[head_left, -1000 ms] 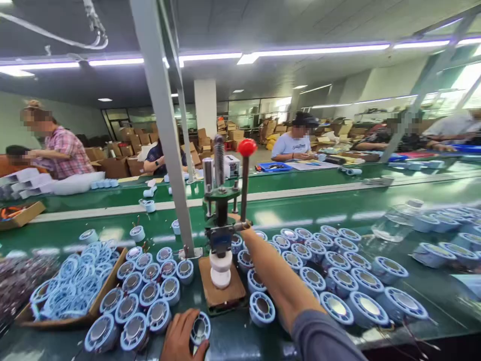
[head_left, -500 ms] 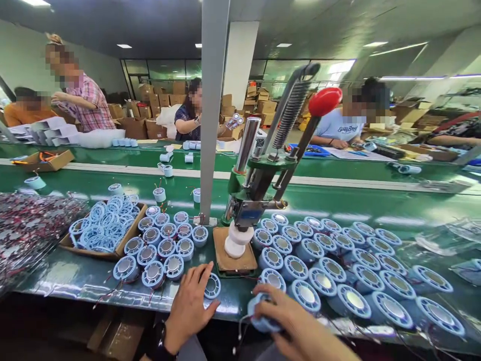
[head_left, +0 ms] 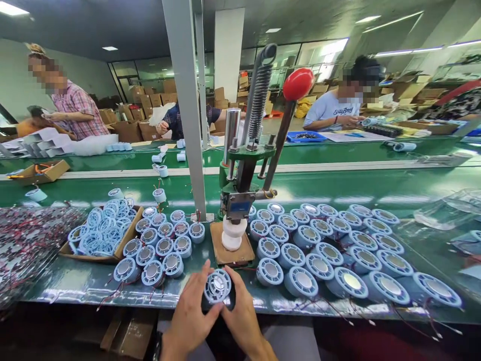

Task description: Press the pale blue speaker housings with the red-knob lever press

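Observation:
A light-blue slotted ring [head_left: 218, 287] sits between my hands at the table's front edge, apparently with a round part beneath it; my hands partly hide it. My left hand [head_left: 193, 303] grips it from the left, thumb at the near side. On the right side my right hand [head_left: 240, 308] closes round it, both thumbs almost meeting. Just beyond stands a green hand press [head_left: 242, 200] with a red-knobbed lever [head_left: 298, 84] and a white round pressing head [head_left: 232, 233] over a brown base plate [head_left: 221, 256].
Blue round housings [head_left: 300, 282] with metal discs and trailing wires cover the right side. More housings [head_left: 152, 273] stand left, beside a cardboard box [head_left: 126, 245] of blue rings. A wire heap [head_left: 33, 250] lies far left. A grey post [head_left: 188, 110] rises behind; co-workers sit across the green line.
My right hand has brought the blue housing from the right to my left hand, by the ring. Both hands now hold the parts together. The view has shifted slightly.

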Available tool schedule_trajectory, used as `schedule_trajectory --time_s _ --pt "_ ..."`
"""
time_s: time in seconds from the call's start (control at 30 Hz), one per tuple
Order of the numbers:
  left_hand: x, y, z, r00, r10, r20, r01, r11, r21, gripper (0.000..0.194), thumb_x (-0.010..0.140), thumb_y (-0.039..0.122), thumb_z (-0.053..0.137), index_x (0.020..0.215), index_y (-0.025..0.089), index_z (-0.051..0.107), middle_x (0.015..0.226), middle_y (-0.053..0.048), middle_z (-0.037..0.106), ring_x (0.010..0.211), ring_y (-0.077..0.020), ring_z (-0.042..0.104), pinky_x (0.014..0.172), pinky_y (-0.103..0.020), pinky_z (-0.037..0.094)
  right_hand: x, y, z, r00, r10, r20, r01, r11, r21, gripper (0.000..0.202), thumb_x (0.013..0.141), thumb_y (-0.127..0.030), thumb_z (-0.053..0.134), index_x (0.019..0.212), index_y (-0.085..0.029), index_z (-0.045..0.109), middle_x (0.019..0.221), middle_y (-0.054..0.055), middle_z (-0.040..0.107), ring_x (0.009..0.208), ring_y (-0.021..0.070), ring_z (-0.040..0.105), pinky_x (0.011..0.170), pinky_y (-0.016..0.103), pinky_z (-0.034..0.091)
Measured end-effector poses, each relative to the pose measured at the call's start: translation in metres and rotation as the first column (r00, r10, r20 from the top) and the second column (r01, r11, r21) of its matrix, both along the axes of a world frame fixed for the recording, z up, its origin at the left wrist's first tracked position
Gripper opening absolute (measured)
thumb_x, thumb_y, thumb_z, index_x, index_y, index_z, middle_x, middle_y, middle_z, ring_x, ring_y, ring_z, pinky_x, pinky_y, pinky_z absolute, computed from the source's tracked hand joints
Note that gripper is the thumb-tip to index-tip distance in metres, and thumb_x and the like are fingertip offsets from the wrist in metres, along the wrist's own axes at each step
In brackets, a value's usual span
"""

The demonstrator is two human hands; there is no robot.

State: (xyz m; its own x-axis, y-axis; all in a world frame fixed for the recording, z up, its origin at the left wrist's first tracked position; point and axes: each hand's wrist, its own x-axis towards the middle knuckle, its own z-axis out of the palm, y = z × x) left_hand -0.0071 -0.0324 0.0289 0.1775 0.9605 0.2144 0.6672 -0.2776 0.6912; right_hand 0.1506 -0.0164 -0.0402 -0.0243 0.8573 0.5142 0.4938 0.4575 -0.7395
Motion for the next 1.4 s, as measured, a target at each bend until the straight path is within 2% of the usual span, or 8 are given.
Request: schedule_trajectory --time_s 0.3,0.53,0.97,1.07,1.17,1.27,1.33,1.4 --pt "0.017 0.018 0.006 1.0 0.013 0.01 -0.012 0.997 -0.077 0.074 0.077 0.01 0.057 0.149 0.021 0.043 0.149 -0.008 0.052 0.135 -0.029 0.049 0.115 -0.053 0.04 -0.004 0.007 -0.007 0.999 -0.014 -0.037 0.016 0.998 0.061 0.062 0.079 -0.012 0.054 0.14 -0.021 0.048 0.128 0.009 0.067 0.114 0.0216 0.069 0.091 0.033 0.06" --pt "0.022 0.017 0.004 0.978 0.185 0.095 -0.165 0.969 -0.184 0.07 0.072 0.011 0.062 0.141 0.023 0.051 0.142 -0.008 0.059 0.133 -0.0277 0.053 0.115 -0.049 0.041 -0.005 0.006 -0.009 0.998 0.005 -0.059 -0.006 1.0 -0.016 0.066 0.081 -0.014 0.053 0.146 -0.019 0.04 0.127 0.01 0.068 0.113 0.0207 0.069 0.092 0.032 0.06" --pt "0.027 0.012 0.006 0.95 0.208 0.233 -0.149 0.958 -0.247 0.072 0.07 0.008 0.057 0.14 0.024 0.052 0.143 -0.008 0.056 0.135 -0.0269 0.048 0.119 -0.049 0.034 -0.001 0.007 0.0 0.994 0.086 -0.074 -0.095 0.987 -0.128 0.078 0.08 -0.01 0.048 0.155 -0.016 0.027 0.129 0.009 0.067 0.115 0.0187 0.068 0.094 0.029 0.058" --pt "0.026 0.011 -0.004 0.943 0.194 0.272 -0.136 0.967 -0.217 0.071 0.072 0.011 0.057 0.141 0.023 0.05 0.145 -0.009 0.054 0.137 -0.0273 0.046 0.119 -0.05 0.033 0.0 0.006 -0.005 0.991 0.126 0.034 -0.122 0.987 -0.1 0.069 0.081 -0.009 0.045 0.15 -0.015 0.041 0.138 0.011 0.061 0.125 0.0207 0.061 0.103 0.033 0.053" --pt "0.026 0.009 -0.03 0.943 0.153 0.296 -0.112 0.982 -0.152 0.061 0.082 0.02 0.054 0.143 0.021 0.047 0.148 -0.011 0.051 0.141 -0.0282 0.043 0.119 -0.052 0.033 0.007 0.003 -0.003 0.968 0.179 0.175 -0.154 0.977 -0.147 0.069 0.083 -0.007 0.042 0.152 -0.016 0.041 0.147 0.012 0.052 0.134 0.0222 0.053 0.108 0.038 0.05" --pt "0.027 0.011 -0.06 0.942 0.148 0.301 -0.128 0.988 -0.086 0.056 0.087 0.031 0.049 0.141 0.014 0.049 0.146 -0.018 0.053 0.138 -0.0311 0.048 0.115 -0.052 0.039 0.03 0.01 0.032 0.899 0.284 0.333 -0.235 0.955 -0.18 0.079 0.077 -0.007 0.049 0.154 -0.022 0.038 0.15 0.01 0.049 0.133 0.0253 0.054 0.104 0.037 0.054" --pt "0.026 0.015 -0.066 0.94 0.161 0.301 -0.147 0.987 -0.069 0.058 0.084 0.033 0.051 0.138 0.011 0.051 0.141 -0.019 0.058 0.132 -0.0323 0.054 0.112 -0.049 0.043 0.051 0.024 0.088 0.883 0.23 0.409 -0.242 0.97 -0.024 0.078 0.079 -0.011 0.054 0.153 -0.026 0.039 0.148 0.009 0.051 0.131 0.0271 0.056 0.1 0.038 0.058" --pt "0.023 0.023 -0.054 0.949 0.148 0.279 -0.119 0.986 -0.119 0.059 0.078 0.032 0.056 0.134 0.012 0.055 0.133 -0.016 0.065 0.124 -0.0315 0.061 0.108 -0.044 0.048 0.073 0.048 0.166 0.922 0.03 0.387 -0.149 0.948 0.282 0.066 0.087 -0.017 0.053 0.15 -0.03 0.041 0.142 0.007 0.057 0.13 0.0266 0.057 0.101 0.044 0.057"
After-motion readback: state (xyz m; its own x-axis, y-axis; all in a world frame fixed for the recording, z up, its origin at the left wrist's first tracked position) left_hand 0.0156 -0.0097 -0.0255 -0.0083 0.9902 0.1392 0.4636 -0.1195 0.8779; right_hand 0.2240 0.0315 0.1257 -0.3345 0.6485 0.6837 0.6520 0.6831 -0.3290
